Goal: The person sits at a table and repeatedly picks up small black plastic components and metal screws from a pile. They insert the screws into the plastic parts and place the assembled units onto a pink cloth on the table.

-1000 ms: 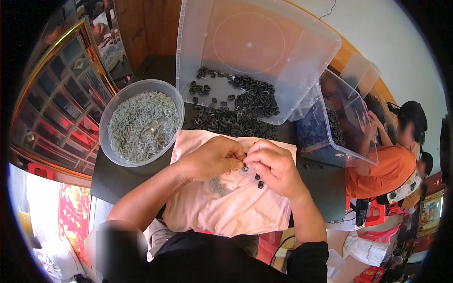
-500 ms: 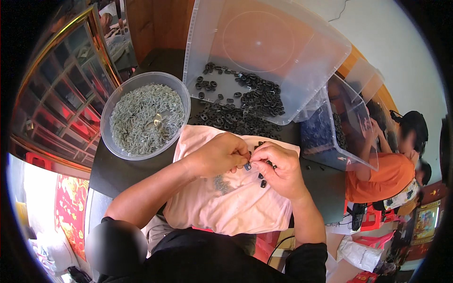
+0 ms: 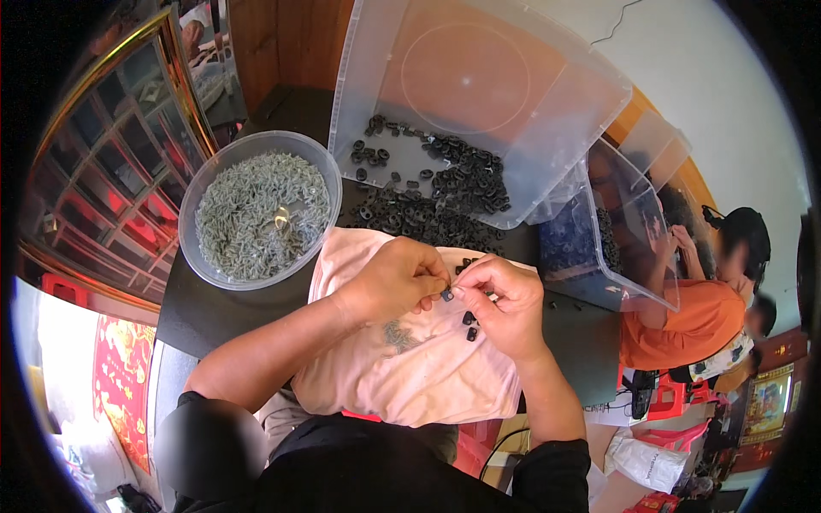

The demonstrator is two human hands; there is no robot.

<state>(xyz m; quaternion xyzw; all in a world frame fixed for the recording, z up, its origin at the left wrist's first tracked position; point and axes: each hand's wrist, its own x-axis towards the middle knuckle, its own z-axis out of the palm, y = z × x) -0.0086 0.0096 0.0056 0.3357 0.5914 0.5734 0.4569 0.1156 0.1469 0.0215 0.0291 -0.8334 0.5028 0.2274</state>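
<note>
My left hand (image 3: 395, 280) and my right hand (image 3: 503, 301) meet fingertip to fingertip over a pink cloth (image 3: 410, 359) and together pinch one small black ring-shaped part (image 3: 446, 295). A few more black parts (image 3: 469, 325) lie on the cloth under my right hand. Beyond them a heap of the same black parts (image 3: 428, 218) spills out of a tipped clear plastic bin (image 3: 479, 94) onto the dark table.
A round clear bowl (image 3: 256, 209) filled with small grey pieces stands at the left of the cloth. A second clear bin (image 3: 616, 248) sits to the right, where a person in an orange shirt (image 3: 684, 321) works. A glass cabinet (image 3: 103, 171) lines the left side.
Both hands stay together over the cloth, with only small finger movements. The view has shifted slightly.
</note>
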